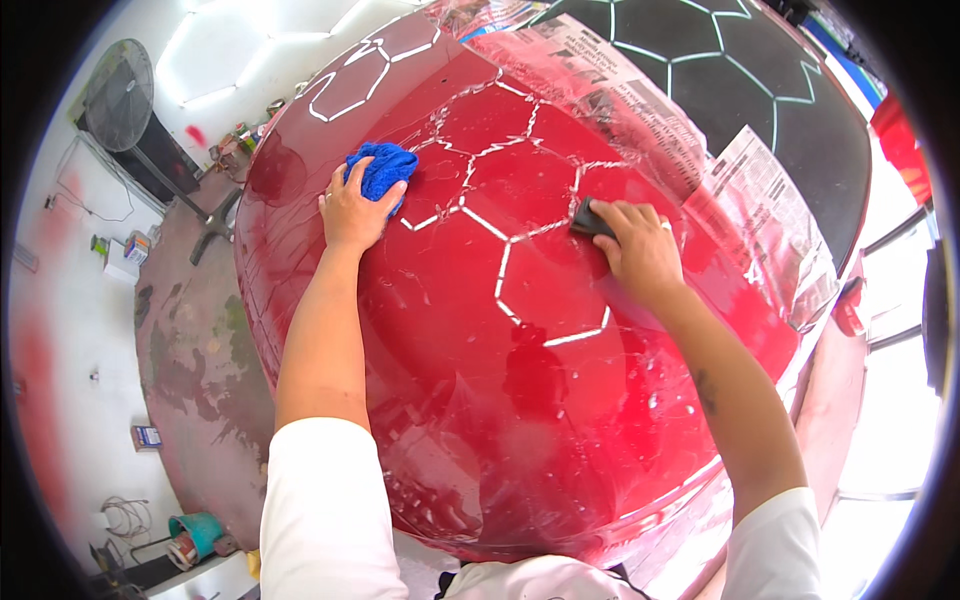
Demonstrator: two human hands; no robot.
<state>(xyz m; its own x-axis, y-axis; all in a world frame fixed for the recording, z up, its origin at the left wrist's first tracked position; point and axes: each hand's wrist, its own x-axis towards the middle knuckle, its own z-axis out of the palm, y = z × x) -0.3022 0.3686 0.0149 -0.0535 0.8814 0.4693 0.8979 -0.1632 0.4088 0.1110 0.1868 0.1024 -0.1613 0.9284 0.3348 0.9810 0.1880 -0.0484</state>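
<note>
Left hand (350, 212) of the person: closed around a crumpled bright-blue cloth (388, 168), with the fingers curled over its left side and the thumb against its lower right. Right hand (642, 248): gripping a small black block (586, 217), with the fingers laid over the top and the thumb along the near edge. Both forearms extend forward from short white sleeves (325, 510).

Both held items are positioned on a glossy red curved vehicle panel (440, 325). The cloth is located toward the panel's left edge; the block is located right of the cloth and slightly nearer the person, with a stretch of bare red surface between them. White hexagonal light reflections and small whitish specks and streaks appear on this surface.

Newspaper sheets tinted pinkish red (610, 100) cover the upper-right margin of the red panel, bordering a dark glossy panel (715, 60).

Left of the vehicle, a black pedestal fan (118, 95) stands on a stained grey floor (185, 370). A teal bucket (203, 533) is situated at lower left, near the white wall (75, 380).
</note>
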